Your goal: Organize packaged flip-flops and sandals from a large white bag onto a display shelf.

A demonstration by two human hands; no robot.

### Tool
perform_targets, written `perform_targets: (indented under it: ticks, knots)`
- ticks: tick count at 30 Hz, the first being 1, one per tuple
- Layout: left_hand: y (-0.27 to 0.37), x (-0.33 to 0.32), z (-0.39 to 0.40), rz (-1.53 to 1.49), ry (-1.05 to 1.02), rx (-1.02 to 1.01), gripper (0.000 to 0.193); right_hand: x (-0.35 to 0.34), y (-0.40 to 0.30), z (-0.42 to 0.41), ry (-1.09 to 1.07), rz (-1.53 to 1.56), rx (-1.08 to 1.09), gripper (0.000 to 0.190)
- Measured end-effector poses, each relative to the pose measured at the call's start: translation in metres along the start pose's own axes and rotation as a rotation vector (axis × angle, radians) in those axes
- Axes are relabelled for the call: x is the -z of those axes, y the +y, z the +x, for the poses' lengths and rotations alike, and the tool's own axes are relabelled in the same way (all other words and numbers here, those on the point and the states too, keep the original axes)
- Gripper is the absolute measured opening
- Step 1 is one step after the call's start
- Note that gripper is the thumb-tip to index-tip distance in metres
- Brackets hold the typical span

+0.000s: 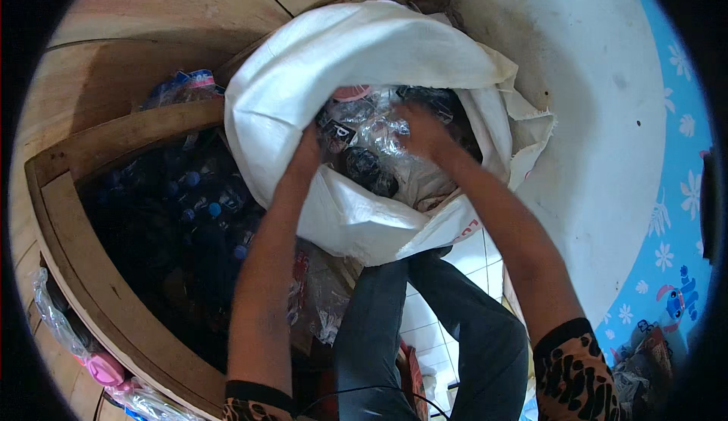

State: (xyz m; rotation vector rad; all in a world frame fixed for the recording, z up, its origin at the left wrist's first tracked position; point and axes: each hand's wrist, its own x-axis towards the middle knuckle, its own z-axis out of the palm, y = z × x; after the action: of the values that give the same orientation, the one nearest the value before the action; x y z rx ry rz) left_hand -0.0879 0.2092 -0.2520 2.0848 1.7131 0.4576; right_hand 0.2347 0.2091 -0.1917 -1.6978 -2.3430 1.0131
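Note:
A large white woven plastic sack (352, 51) stands with its rim rolled outward around the mouth. Inside lie crumpled clear plastic bags (378, 131), dark plastic pieces (364, 162), a small black item with white printing (339, 132) and part of a pink round thing (351, 92). My left hand (311, 143) is at the left inner edge of the sack's mouth, its fingers mostly hidden behind the rim. My right hand (420, 128) reaches into the sack over the clear plastic; its fingertips are blurred, so a hold on anything cannot be told.
Left of the sack, a wooden-framed bin (142, 117) holds dark contents with several blue caps (214, 209). Wood panels (142, 0) rise behind, a stained pale wall (603, 108) on the right. Clear plastic wrapping (327, 307) lies beside my legs; plastic bags (637, 381) sit lower right.

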Motion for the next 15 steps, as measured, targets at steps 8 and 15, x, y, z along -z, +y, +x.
perform_targets:
  ticks: [8,15]
  knots:
    - [0.025,0.092,0.079,0.721,-0.099,-0.058,0.071,0.120,-0.032,0.128,0.344,0.031,-0.116,0.067]
    - [0.032,0.140,0.097,1.395,-0.209,-0.144,0.073,0.112,-0.007,0.131,0.398,-0.160,-0.018,0.044]
